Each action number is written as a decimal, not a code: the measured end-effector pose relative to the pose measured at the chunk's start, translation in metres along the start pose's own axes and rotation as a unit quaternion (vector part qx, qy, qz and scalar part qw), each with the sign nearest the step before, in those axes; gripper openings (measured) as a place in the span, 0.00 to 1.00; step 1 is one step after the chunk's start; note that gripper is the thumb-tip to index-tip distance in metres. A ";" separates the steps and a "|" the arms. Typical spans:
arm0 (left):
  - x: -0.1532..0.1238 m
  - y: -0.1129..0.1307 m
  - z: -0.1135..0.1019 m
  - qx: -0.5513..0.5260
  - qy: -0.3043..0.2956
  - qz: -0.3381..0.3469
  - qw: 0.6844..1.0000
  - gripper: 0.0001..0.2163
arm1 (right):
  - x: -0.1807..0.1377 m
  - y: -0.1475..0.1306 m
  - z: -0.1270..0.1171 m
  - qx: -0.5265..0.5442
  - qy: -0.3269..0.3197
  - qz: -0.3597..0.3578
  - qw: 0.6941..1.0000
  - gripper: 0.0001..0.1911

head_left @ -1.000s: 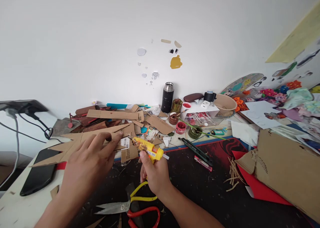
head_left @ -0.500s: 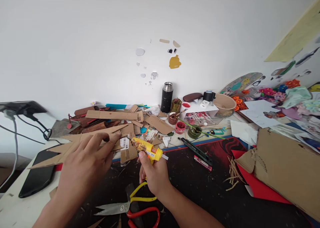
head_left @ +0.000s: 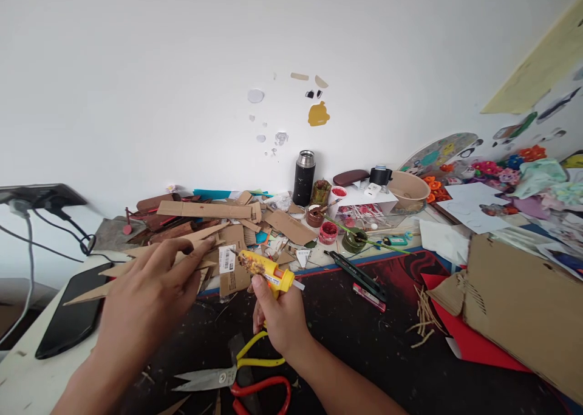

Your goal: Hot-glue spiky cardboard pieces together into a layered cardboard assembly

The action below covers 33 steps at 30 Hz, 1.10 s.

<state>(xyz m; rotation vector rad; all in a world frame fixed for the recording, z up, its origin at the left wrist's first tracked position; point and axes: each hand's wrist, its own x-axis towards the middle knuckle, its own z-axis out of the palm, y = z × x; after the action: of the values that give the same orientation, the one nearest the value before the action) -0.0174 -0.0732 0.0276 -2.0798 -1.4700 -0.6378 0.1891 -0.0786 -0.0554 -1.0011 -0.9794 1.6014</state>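
Observation:
My right hand [head_left: 288,319] is wrapped round the handle of a yellow hot glue gun [head_left: 273,275], with a clear glue stick out of its back end. The gun's stained nozzle points left, toward my left hand [head_left: 144,290]. Pointed cardboard pieces [head_left: 88,294] stick out on both sides of the left hand, which is closed on them; the thumb and the grip itself are mostly hidden. Below the glue gun lie scissors [head_left: 223,377] with one yellow and one red handle, blades apart.
Cardboard scraps [head_left: 204,210] and paint pots [head_left: 328,233] line the back, beside a black flask [head_left: 304,181]. A black utility knife [head_left: 357,275] lies on the dark mat [head_left: 364,354]. At left is a black phone [head_left: 73,324]; at right, a cardboard sheet [head_left: 523,312].
My left hand has shifted slightly left and down, away from the nozzle, and the pointed cardboard has turned a little with it. The right hand and glue gun have hardly moved.

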 end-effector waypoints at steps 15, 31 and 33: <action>0.009 -0.021 -0.007 -0.153 0.209 -0.153 0.954 0.16 | -0.009 0.015 -0.007 -0.394 -0.166 -0.209 0.879 0.20; 0.017 -0.022 -0.008 -0.368 0.088 -0.200 0.904 0.09 | -0.007 0.029 0.008 -0.656 -0.319 -0.231 0.644 0.29; 0.019 -0.023 -0.006 -0.399 0.058 -0.225 0.887 0.07 | -0.006 0.029 0.006 -0.652 -0.338 -0.245 0.632 0.32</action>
<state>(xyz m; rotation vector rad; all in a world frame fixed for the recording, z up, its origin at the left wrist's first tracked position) -0.0338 -0.0573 0.0469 -2.1682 -1.8284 -1.7685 0.1754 -0.0915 -0.0796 -0.7726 -2.8656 0.5246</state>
